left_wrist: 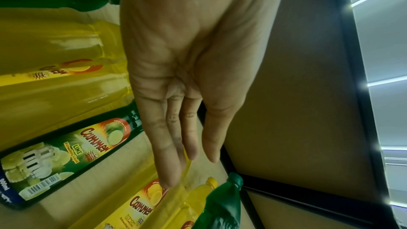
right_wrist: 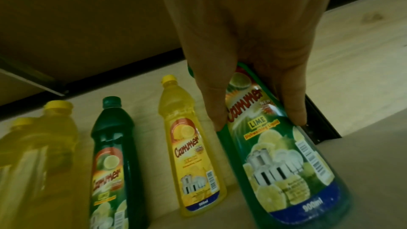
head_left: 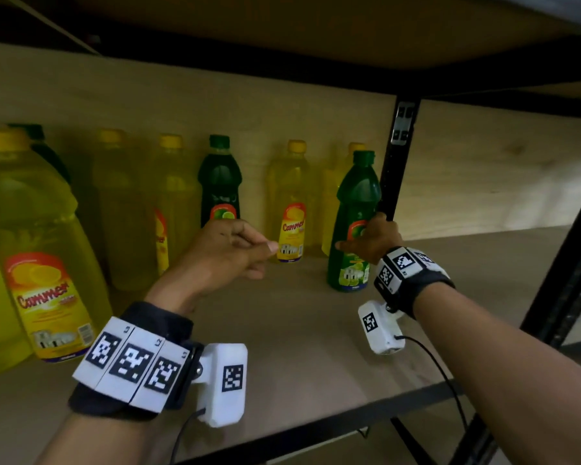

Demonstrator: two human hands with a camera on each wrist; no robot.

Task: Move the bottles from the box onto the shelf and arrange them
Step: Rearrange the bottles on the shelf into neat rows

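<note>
Head view | your right hand (head_left: 371,241) grips the green lime bottle (head_left: 356,223), seating it far-right on the shelf (head_left: 299,330) | left hand (head_left: 228,253) relaxed, holding nothing

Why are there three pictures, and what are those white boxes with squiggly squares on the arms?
Those are a person's two arms. The white boxes are small cameras strapped to the wrists, and a third camera sits on the person's head. The big picture comes from the head; the other two look along each hand.

On the wooden shelf stand yellow and green bottles of dishwashing liquid. The right hand has its grip around a green lime bottle, which stands near the black shelf post. In the right wrist view the thumb and fingers wrap both sides of it.

The left hand holds nothing; it hovers near the other bottles.
</note>
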